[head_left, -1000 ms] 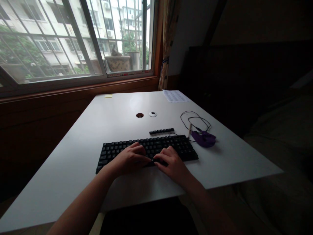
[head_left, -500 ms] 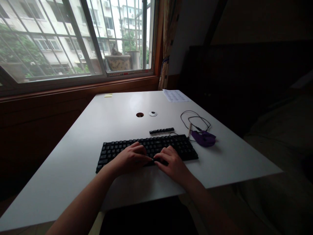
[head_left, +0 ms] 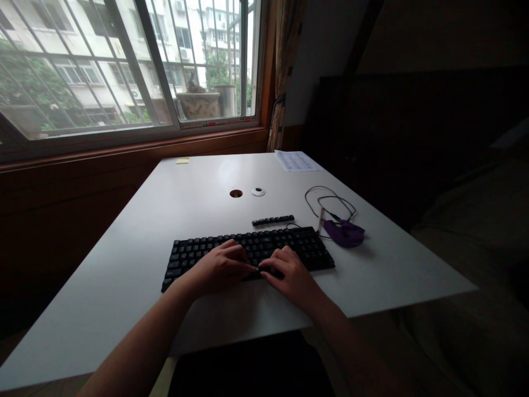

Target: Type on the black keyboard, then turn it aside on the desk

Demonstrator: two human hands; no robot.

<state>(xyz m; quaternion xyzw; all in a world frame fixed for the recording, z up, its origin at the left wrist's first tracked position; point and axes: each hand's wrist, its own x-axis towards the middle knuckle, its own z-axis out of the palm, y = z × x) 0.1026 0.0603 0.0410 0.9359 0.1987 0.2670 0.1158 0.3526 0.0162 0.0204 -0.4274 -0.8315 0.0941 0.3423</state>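
A black keyboard (head_left: 215,242) lies on the white table, slightly angled. My left hand (head_left: 225,264) rests over its front middle, fingers curled and thumb and forefinger pinched together. From the right, my right hand (head_left: 287,270) meets it, also in a pinch. Between the fingertips of both hands is a small dark piece, apparently a keycap (head_left: 258,269), at the keyboard's front edge; the fingers hide most of it. Behind the keyboard lies a short row of black keycaps (head_left: 273,221), apart from it.
Right of the keyboard are a purple cloth (head_left: 344,234), a thin pale stick (head_left: 320,219) and a looped black cable (head_left: 330,197). Farther back come a round table hole (head_left: 236,193), a white round cover (head_left: 258,192), printed sheets (head_left: 298,161) and a yellow note (head_left: 182,161).
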